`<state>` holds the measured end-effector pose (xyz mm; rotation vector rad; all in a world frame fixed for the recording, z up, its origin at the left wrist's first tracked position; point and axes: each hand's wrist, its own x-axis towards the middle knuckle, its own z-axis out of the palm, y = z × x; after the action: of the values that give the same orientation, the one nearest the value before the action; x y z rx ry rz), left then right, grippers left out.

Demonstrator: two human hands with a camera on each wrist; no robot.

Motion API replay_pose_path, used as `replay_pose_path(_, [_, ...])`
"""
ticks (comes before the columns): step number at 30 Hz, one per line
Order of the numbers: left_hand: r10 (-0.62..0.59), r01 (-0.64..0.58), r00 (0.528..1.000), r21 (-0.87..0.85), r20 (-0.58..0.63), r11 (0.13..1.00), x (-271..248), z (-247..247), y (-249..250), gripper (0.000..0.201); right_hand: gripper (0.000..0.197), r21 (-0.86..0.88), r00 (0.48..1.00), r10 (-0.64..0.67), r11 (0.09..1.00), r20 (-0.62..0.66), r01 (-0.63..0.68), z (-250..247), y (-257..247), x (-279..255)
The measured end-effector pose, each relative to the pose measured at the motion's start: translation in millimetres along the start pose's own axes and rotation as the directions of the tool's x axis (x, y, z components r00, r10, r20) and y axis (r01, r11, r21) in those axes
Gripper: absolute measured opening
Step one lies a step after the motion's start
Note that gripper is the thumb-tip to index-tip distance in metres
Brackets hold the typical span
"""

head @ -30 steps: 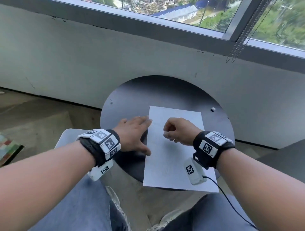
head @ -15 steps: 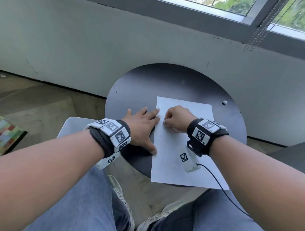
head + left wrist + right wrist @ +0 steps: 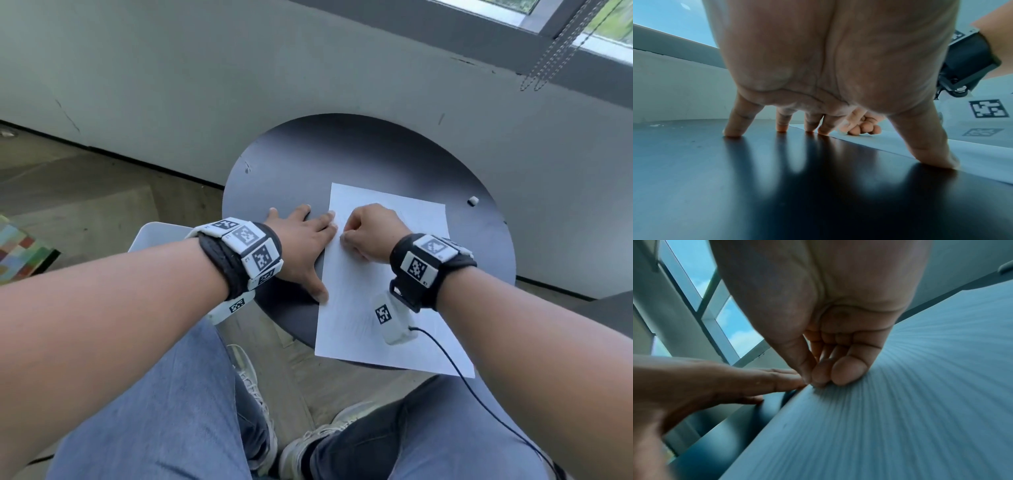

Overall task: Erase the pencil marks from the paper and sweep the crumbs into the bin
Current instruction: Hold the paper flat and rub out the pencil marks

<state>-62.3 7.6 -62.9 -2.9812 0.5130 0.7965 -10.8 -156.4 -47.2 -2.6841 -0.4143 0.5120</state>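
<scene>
A white sheet of paper (image 3: pixel 346 329) with faint pencil marks lies on a round dark table (image 3: pixel 342 154), its near edge hanging over the rim. My left hand (image 3: pixel 301 246) is spread flat. Its fingers (image 3: pixel 733 129) press on the table, and the thumb and forefinger press on the paper's left edge. My right hand (image 3: pixel 370 233) is curled, thumb and fingertips (image 3: pixel 849 373) pinched together on the paper (image 3: pixel 900 402) beside the left forefinger. They seem to pinch a small eraser, mostly hidden. The right wrist view is blurred by motion.
A small white block (image 3: pixel 473 200) lies near the table's right rim. A grey wall stands just behind the table, with a blind chain (image 3: pixel 548 51) hanging at the upper right. A pale seat (image 3: pixel 154 233) is at the left, and my knees are below the table edge.
My right hand has slid left from the middle of the paper to its left edge, beside the left forefinger. The left hand has stayed spread in place. The head view has tipped downward.
</scene>
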Motion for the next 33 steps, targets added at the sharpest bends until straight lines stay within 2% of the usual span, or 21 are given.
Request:
replay_pose_path(3, [-0.001,0.001,1.0,0.006,-0.003,1.0,-0.1,-0.4,0.7,0.139,0.007,0.0,0.996,-0.047,0.999,0.074,0.047,5.4,-1.3,-21.9])
replay_pose_path(6, [-0.007,0.007,1.0,0.011,0.002,1.0,0.3,-0.5,1.9,0.14,0.009,-0.058,0.962,-0.127,0.988,0.241,0.145,12.5,-2.9,-56.3])
replay_pose_path(8, [-0.008,0.008,1.0,0.015,0.004,1.0,0.2,-0.5,1.6,0.14,0.008,-0.068,0.949,-0.145,0.983,0.28,0.17,13.9,-3.5,-63.0])
replay_pose_path(10, [-0.008,0.008,1.0,0.014,0.007,1.0,0.0,-1.3,1.3,0.14,0.009,-0.086,0.966,-0.135,0.984,0.221,0.157,10.5,-4.1,-52.4])
replay_pose_path(13, [-0.017,0.016,1.0,0.021,0.007,1.0,0.7,-4.7,0.3,0.137,0.007,-0.068,0.997,-0.056,0.996,0.052,0.059,3.0,-1.9,-18.6])
replay_pose_path(15, [-0.036,0.036,0.999,0.024,-0.008,0.999,3.2,-7.5,0.0,0.135,0.004,-0.035,1.0,-0.011,0.999,0.009,0.012,-1.1,-0.2,0.0])
replay_pose_path(19, [-0.07,0.071,0.997,0.022,-0.026,0.997,7.6,-10.7,0.3,0.134,0.004,-0.054,0.999,-0.027,0.998,0.026,0.028,-2.2,-1.3,1.9])
replay_pose_path(24, [-0.071,0.071,0.997,0.014,-0.018,0.997,8.3,-9.4,1.3,0.139,0.009,-0.111,0.952,-0.163,0.974,0.257,0.197,7.1,2.5,-45.4])
replay_pose_path(25, [-0.07,0.07,0.997,0.007,-0.016,0.998,8.2,-9.0,1.4,0.139,0.009,-0.106,0.949,-0.169,0.973,0.265,0.203,7.7,3.0,-48.0])
replay_pose_path(27, [-0.065,0.065,0.998,-0.006,-0.015,0.998,8.5,-8.3,1.3,0.137,0.009,-0.099,0.968,-0.153,0.98,0.197,0.175,5.6,3.3,-40.7])
replay_pose_path(30, [-0.035,0.034,0.999,-0.032,-0.026,0.999,6.9,-7.4,1.2,0.124,0.008,-0.029,0.997,-0.049,0.998,0.052,0.05,-0.7,4.7,-16.3])
replay_pose_path(33, [0.005,-0.007,0.998,-0.035,-0.062,0.999,2.0,-2.0,1.1,0.111,0.009,0.009,0.999,0.01,1.0,0.032,-0.01,-2.6,7.1,-0.9])
